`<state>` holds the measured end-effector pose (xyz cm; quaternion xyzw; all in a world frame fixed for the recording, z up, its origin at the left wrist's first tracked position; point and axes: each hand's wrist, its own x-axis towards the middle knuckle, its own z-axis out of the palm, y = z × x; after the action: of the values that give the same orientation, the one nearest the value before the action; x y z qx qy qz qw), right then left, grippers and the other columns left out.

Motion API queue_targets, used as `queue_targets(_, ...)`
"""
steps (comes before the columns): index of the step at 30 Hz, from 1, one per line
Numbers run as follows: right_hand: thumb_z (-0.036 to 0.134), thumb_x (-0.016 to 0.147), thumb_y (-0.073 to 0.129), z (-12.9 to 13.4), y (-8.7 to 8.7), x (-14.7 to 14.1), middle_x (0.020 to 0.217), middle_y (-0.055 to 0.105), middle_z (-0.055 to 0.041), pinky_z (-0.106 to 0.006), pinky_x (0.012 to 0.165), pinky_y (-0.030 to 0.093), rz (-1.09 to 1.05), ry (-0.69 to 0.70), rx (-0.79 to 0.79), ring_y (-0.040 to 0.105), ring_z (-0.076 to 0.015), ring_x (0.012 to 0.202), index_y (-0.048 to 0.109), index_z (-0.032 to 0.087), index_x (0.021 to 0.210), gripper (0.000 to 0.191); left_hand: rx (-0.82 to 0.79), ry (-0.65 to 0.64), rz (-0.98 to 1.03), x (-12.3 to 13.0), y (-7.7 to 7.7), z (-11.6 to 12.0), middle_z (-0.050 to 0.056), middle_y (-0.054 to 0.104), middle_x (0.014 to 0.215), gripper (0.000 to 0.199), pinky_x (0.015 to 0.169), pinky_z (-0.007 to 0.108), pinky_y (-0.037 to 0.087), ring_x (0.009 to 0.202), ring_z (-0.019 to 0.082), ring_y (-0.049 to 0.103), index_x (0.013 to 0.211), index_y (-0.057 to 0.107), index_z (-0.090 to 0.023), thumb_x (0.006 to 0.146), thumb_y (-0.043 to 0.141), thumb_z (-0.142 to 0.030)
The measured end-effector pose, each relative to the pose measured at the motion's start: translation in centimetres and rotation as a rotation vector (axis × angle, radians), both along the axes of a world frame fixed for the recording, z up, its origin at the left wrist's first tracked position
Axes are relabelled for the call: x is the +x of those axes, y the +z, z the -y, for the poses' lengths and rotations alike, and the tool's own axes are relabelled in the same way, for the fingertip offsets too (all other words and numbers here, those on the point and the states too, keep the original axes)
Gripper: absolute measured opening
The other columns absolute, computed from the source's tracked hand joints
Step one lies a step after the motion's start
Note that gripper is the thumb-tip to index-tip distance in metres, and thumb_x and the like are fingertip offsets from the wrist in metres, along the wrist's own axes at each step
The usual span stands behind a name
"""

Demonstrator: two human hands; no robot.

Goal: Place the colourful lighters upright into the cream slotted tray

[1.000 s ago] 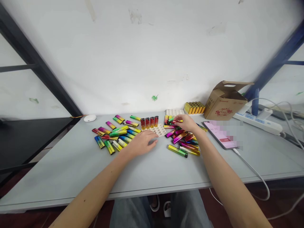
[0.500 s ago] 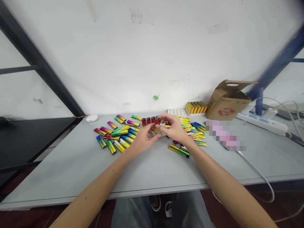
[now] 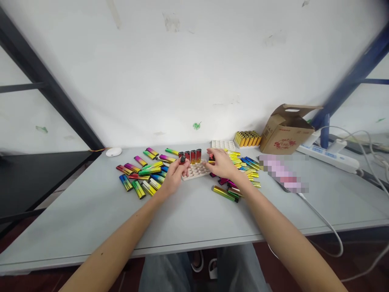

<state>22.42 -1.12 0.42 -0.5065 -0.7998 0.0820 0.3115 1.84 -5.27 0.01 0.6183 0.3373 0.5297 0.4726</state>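
My left hand [image 3: 172, 175] pinches a dark-topped lighter [image 3: 182, 159] upright at the left edge of a white tray with round hollows [image 3: 196, 170]. Several red lighters with black tops [image 3: 193, 156] stand in a row along the tray's far side. At the tray's right edge, my right hand [image 3: 221, 163] has thumb and forefinger apart, with no object visibly gripped. A small red piece [image 3: 212, 157] shows between them, apparently among the loose things behind. Shiny two-tone lighters [image 3: 151, 168] lie scattered left of the tray, and more [image 3: 225, 193] lie to the right.
Against the wall are a second white tray [image 3: 223, 145] and a tray packed with yellow upright pieces [image 3: 248, 138]. An open cardboard box [image 3: 282, 136], a power strip [image 3: 330, 157] and a blurred pink item [image 3: 282, 172] with a cable are on the right. A white case [image 3: 113, 152] lies left.
My hands, together over the tray before, are now apart. The left has moved left with a lighter, uncovering the tray's hollows. The right hand's fingers have come away from the red row.
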Motion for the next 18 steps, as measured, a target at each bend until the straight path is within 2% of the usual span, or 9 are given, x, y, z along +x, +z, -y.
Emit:
queue_targets(3,0.06,0.073,0.065,-0.1,-0.7,0.4,0.128,0.058,-0.0208,-0.051,0.109,0.027,0.189,0.1,-0.066,0.041,-0.037,0.132,0.048,0.009,0.133,0.08,-0.148,-0.145,0.149,-0.1,0.8,0.1,-0.005,0.034,0.056,0.048,0.052,0.024,0.038,0.048,0.009,0.035,0.067,0.049,-0.018,0.086,0.044,-0.061)
queue_targets(5,0.062,0.073,0.065,-0.1,-1.0,0.4,0.135,0.053,-0.0213,-0.051,0.111,0.025,0.23,0.15,-0.106,0.034,-0.0372,0.137,0.041,0.01,0.139,0.088,-0.289,-0.226,0.205,0.0,1.3,0.3,-0.005,0.031,0.055,0.053,0.048,0.023,0.036,0.046,0.009,0.031,0.064,0.045,-0.018,0.087,0.037,-0.065)
queue_targets(7,0.06,0.074,0.066,-0.1,-1.1,0.3,0.138,0.051,-0.0202,-0.05,0.112,0.026,0.244,0.178,-0.116,0.036,-0.0358,0.137,0.039,0.011,0.141,0.087,-0.402,-0.274,0.235,0.0,1.5,0.3,-0.005,0.028,0.054,0.051,0.046,0.022,0.034,0.044,0.008,0.029,0.062,0.041,-0.018,0.089,0.034,-0.061)
queue_targets(10,0.058,0.075,0.066,-0.3,-1.1,0.3,0.128,0.058,-0.0181,-0.049,0.11,0.029,0.248,0.176,-0.104,0.048,-0.0331,0.126,0.046,0.012,0.136,0.079,-0.487,-0.311,0.271,-0.1,1.5,0.3,-0.005,0.026,0.053,0.049,0.042,0.02,0.029,0.042,0.008,0.026,0.061,0.038,-0.019,0.09,0.033,-0.057)
queue_targets(15,0.06,0.077,0.062,-0.2,-1.1,0.1,0.127,0.059,-0.0168,-0.054,0.11,0.025,0.252,0.106,-0.087,0.048,-0.0325,0.125,0.052,0.015,0.128,0.069,-0.474,-0.332,0.283,-0.4,1.6,0.2,-0.004,0.029,0.055,0.047,0.043,0.02,0.028,0.044,0.009,0.029,0.062,0.039,-0.019,0.088,0.033,-0.058)
queue_targets(18,0.06,0.077,0.063,-0.1,-1.2,-0.1,0.127,0.059,-0.0163,-0.052,0.108,0.029,0.257,0.09,-0.07,0.048,-0.0319,0.124,0.054,0.016,0.125,0.066,-0.472,-0.306,0.253,-0.3,1.6,0.2,-0.005,0.029,0.055,0.043,0.043,0.02,0.027,0.044,0.008,0.029,0.063,0.039,-0.019,0.088,0.036,-0.053)
